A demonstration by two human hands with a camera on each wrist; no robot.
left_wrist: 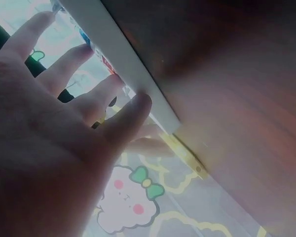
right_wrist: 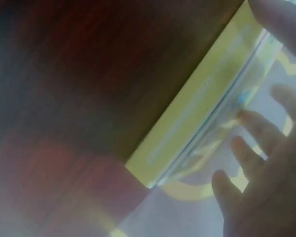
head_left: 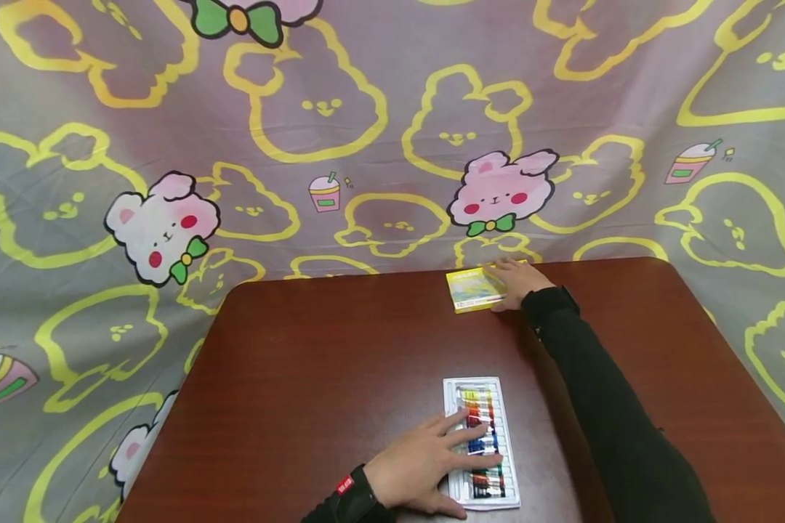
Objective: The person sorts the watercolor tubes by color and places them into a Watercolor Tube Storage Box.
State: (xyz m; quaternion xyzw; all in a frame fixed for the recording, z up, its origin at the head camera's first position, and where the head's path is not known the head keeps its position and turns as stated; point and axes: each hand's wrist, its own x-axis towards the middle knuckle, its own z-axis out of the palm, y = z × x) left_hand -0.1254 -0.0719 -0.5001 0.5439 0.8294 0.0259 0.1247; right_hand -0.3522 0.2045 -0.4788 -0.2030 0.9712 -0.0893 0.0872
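Observation:
A white tray (head_left: 508,472) of coloured paint tubes (head_left: 477,397) lies lengthwise on the table near me. My left hand (head_left: 432,457) rests over it with fingers spread and straight across the tubes; the thumb lies by the near left corner. In the left wrist view, the tray's white side (left_wrist: 138,74) runs past the fingertips. At the table's far edge lies a flat yellow box (head_left: 467,290) with a picture on its lid. My right hand (head_left: 518,282) touches its right part, thumb at the near side, extended fingers over the top. The right wrist view shows the box's yellow side (right_wrist: 197,94).
The brown wooden table (head_left: 327,363) has rounded far corners. Behind and beside it hangs a grey-pink curtain (head_left: 392,109) with yellow bear outlines and rabbit faces. My right sleeve (head_left: 621,407) stretches over the right side of the table.

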